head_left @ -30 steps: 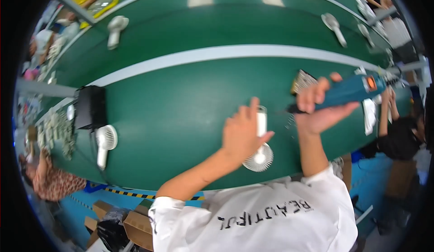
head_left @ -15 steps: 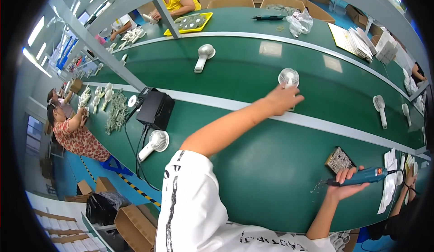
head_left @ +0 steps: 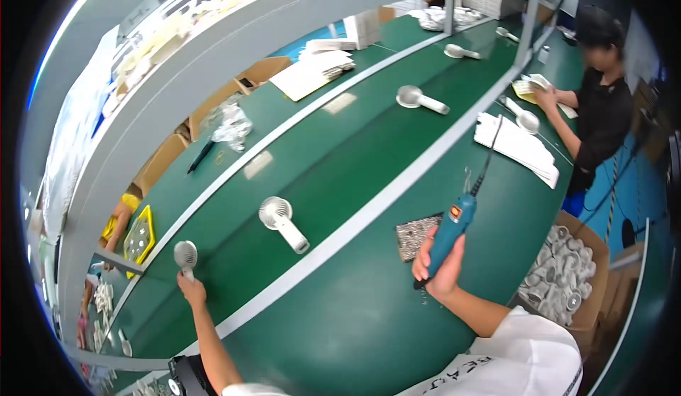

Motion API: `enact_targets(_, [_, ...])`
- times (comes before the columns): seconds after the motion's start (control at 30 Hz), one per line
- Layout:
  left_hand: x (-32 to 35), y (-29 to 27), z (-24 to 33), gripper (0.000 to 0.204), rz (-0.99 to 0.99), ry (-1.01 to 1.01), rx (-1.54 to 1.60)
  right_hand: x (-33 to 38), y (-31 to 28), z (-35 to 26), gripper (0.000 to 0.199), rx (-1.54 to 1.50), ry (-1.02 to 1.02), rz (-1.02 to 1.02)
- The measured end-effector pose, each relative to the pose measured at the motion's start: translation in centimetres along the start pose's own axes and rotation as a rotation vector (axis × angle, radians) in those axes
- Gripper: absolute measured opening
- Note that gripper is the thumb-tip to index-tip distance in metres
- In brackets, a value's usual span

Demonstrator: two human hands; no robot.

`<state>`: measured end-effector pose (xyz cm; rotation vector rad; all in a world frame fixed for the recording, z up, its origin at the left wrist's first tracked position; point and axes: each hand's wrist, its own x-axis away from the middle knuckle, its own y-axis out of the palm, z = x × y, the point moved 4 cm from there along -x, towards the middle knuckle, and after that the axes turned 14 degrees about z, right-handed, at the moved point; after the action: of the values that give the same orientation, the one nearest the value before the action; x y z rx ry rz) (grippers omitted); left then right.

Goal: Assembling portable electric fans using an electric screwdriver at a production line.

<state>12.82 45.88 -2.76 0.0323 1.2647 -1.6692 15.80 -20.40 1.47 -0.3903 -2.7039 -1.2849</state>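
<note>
My left hand (head_left: 191, 293) is reaching far out to the left, its fingers closing around the lower end of the handle of a white hand fan (head_left: 186, 253). The fan is sitting over the far-left part of the green belt (head_left: 234, 279), head up and away from me; whether it is being lifted or is resting there, I cannot tell. My right hand (head_left: 441, 268) is wrapping firmly around the blue-green body of a power screwdriver (head_left: 455, 229), its dark tip pointing down toward the near green table (head_left: 340, 311).

The fan is looking light and stiff to me, probably plastic, with a smooth handle that may be turning a little slippery in a loose grip. I am judging the round, ribbed head to be the fragile end, so the handle is offering the better hold. The screwdriver is seeming heavier and rigid, its thick middle suiting a whole-hand grip while its cord (head_left: 488, 158) is trailing off the back.

I am seeing no readable writing on the fan. An orange patch is showing on the screwdriver, too small for reading, and dark printed letters are running across my white shirt (head_left: 511, 353), partly folded.
</note>
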Motion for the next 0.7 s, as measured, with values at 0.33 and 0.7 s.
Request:
enact_targets(0.33, [28.7,-11.6,29.8,0.026,-0.668,0.952,0.462,-0.2,2.3,-3.3,0.066,0.004,-0.12,-0.014])
enact_targets(0.7, [32.5,-10.1,34.0,0.022,-0.822,0.976,0.594,0.4,1.1,-1.7,0.076,0.236,-0.303,-0.229])
